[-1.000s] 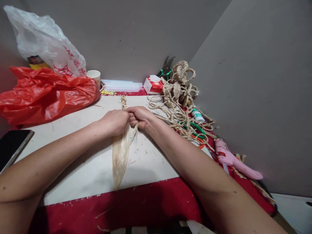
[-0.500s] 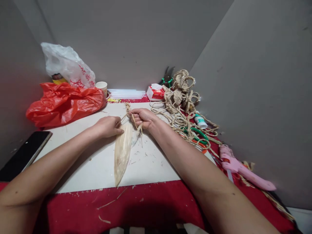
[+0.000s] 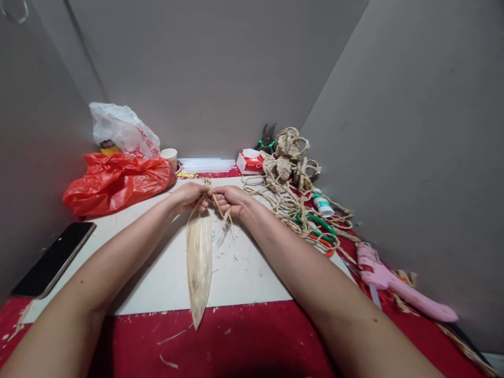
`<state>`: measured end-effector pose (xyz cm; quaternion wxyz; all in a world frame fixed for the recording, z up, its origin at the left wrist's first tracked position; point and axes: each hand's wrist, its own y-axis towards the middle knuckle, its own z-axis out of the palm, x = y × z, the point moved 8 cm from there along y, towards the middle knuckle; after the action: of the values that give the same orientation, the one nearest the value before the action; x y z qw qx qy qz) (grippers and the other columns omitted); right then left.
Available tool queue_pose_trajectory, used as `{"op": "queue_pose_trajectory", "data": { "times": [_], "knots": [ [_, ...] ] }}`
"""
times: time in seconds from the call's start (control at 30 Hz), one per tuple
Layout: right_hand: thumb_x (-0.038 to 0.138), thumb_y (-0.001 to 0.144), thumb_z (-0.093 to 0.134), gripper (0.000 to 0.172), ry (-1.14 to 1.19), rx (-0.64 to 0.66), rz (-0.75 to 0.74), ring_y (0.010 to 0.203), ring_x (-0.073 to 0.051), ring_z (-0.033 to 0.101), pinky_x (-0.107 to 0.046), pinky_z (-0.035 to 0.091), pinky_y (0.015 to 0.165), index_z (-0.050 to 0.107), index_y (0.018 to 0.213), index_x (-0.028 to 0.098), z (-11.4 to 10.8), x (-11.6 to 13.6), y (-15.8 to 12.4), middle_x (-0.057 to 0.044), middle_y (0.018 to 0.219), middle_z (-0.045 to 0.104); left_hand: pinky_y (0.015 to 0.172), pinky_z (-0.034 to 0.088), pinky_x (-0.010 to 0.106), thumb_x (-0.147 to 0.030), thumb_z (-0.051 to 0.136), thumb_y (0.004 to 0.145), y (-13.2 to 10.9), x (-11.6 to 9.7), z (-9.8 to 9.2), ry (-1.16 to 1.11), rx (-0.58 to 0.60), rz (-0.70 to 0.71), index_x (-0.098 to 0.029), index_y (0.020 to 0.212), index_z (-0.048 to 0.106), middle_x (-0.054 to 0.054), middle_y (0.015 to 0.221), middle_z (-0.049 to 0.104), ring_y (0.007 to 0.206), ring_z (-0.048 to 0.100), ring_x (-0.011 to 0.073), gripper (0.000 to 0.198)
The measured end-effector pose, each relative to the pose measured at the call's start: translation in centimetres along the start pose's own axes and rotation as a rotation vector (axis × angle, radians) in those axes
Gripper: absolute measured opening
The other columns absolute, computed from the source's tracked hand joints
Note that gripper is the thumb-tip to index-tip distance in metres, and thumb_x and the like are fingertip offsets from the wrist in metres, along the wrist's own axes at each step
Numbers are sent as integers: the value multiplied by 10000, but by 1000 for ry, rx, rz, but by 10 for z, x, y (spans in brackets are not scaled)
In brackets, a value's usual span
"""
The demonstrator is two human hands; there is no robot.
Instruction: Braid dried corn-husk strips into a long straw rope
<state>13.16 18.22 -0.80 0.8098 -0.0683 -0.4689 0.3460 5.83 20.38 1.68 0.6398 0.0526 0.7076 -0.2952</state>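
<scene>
A long, pale dried husk leaf (image 3: 199, 262) hangs below my left hand (image 3: 191, 198), its pointed tip reaching past the front edge of the white board (image 3: 244, 278). The fingers of that hand are closed on the leaf's upper end. My right hand (image 3: 230, 200) pinches thin husk strips (image 3: 226, 216), whose loose ends dangle under its fingers. Both hands almost touch at the fingertips. Just beyond them a short braided piece (image 3: 207, 182) shows; how it joins the strips is hidden by the fingers.
To the right lie tangled braided cord (image 3: 291, 202), green-handled pliers (image 3: 268, 142), a white bottle (image 3: 323, 203) and a pink glue gun (image 3: 405, 294). A red plastic bag (image 3: 118, 184), paper cup (image 3: 169, 156) and phone (image 3: 55, 260) are left. Glue sticks (image 3: 207, 165) and a tissue pack (image 3: 250, 163) stand behind.
My left hand has moved right and up to meet the right hand. The leaf now hangs straighter, its tip past the board's edge. The camera view has shifted slightly.
</scene>
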Motion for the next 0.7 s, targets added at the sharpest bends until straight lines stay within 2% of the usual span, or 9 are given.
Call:
{"op": "queue_pose_trajectory", "data": {
  "times": [0.1,0.17,0.27,0.4,0.57,0.7],
  "knots": [
    [114,853,358,222,-62,30,20,319,-20,71,-101,111,270,365,637,161,-1,1,-2,116,424,169,318,133,160,-222,521,748,9,8,11,-27,56,-27,-147,581,462,-73,446,305,316,218,24,192],
    [111,843,375,206,-129,37,15,318,-17,79,-100,107,283,383,642,156,-2,2,-4,118,422,178,320,76,164,-231,530,742,11,8,6,16,47,-7,-149,575,465,-91,450,232,318,166,21,197],
    [119,816,431,155,-311,5,-37,312,-12,119,-107,111,300,445,663,141,-7,5,-7,113,414,222,323,93,165,-266,542,746,13,6,-1,129,50,17,-128,615,549,-83,465,253,328,181,21,190],
    [154,806,503,148,-607,-93,-147,296,-21,179,-143,124,296,509,659,134,-12,13,-10,91,382,295,328,103,166,-265,566,749,14,9,3,219,166,-19,-115,665,609,-71,476,289,336,190,18,177],
    [141,834,482,192,-830,-174,-194,278,-35,210,-171,146,294,524,647,140,-12,21,-13,84,351,315,332,91,155,-263,586,758,12,17,12,96,329,-92,-126,696,595,-81,481,234,342,155,15,151],
    [146,853,451,201,-943,-192,-220,284,-42,215,-183,157,307,541,674,139,-11,27,-17,82,363,324,329,94,143,-259,562,782,11,19,16,19,371,-94,-122,724,593,-88,492,187,348,139,15,152]
  ]
}}
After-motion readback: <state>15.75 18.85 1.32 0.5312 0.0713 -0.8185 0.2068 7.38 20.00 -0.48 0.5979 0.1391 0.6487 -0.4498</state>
